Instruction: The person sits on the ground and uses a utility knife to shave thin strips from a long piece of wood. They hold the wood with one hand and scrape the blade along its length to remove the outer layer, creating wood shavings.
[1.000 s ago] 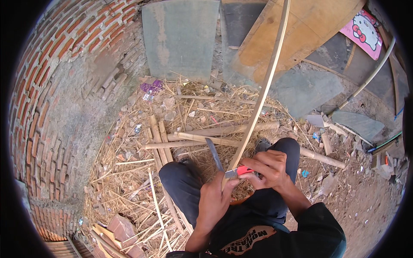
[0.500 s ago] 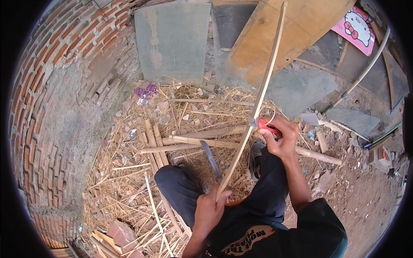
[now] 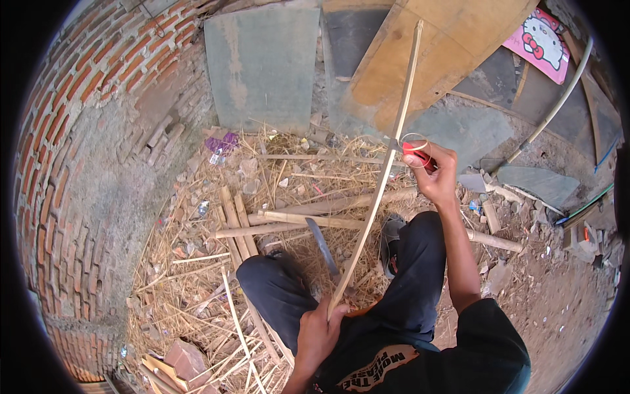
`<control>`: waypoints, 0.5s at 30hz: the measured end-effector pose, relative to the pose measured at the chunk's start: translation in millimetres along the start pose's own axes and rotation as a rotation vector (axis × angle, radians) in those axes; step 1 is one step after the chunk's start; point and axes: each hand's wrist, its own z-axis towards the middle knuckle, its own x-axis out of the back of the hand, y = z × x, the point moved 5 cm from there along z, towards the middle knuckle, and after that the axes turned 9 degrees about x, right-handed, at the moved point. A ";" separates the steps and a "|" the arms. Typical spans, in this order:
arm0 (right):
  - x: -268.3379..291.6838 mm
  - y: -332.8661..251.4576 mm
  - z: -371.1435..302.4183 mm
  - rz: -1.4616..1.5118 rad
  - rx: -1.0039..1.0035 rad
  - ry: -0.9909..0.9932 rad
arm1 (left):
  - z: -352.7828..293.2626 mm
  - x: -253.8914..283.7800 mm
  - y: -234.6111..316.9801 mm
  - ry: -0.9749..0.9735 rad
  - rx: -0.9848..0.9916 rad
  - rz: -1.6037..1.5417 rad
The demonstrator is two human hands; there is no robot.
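My left hand [image 3: 319, 328] is closed round the lower end of a long pale bamboo strip [image 3: 379, 190], which slants up and away from me. In my right hand [image 3: 436, 171] is a red utility knife [image 3: 418, 156], its blade against the strip's upper half. A thin curled shaving [image 3: 420, 139] loops beside the knife. On the ground between my legs a machete [image 3: 321, 246] lies with its dark blade pointing away; its handle end is partly hidden by the strip.
Bamboo poles [image 3: 315, 220] and split strips [image 3: 237, 315] lie over straw-like shavings and rubble. A brick wall [image 3: 72, 197] rises at left. Grey panels [image 3: 262, 72] and a brown board [image 3: 453, 46] lean at the back. A broken brick [image 3: 187, 360] sits front left.
My right hand and the knife have moved farther up along the bamboo strip. The strip's far tip has dropped slightly and shifted left. My left hand keeps its grip.
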 end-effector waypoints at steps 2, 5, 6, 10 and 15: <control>0.3 11.1 10.5 0.018 0.010 0.032 | -3.0 1.1 -1.7 -0.001 0.004 -0.012; -4.9 28.7 23.8 0.090 0.042 0.060 | -4.0 4.7 -4.4 -0.005 0.021 -0.018; -5.7 37.1 29.0 0.053 0.018 0.050 | -4.8 5.6 -5.5 -0.008 0.030 -0.017; 0.2 97.0 57.1 -0.027 -0.097 0.174 | -14.7 3.2 -18.2 -0.049 0.084 0.012; 81.4 234.9 100.0 -0.276 -0.232 0.342 | -49.8 -6.3 -42.3 -0.227 0.135 0.017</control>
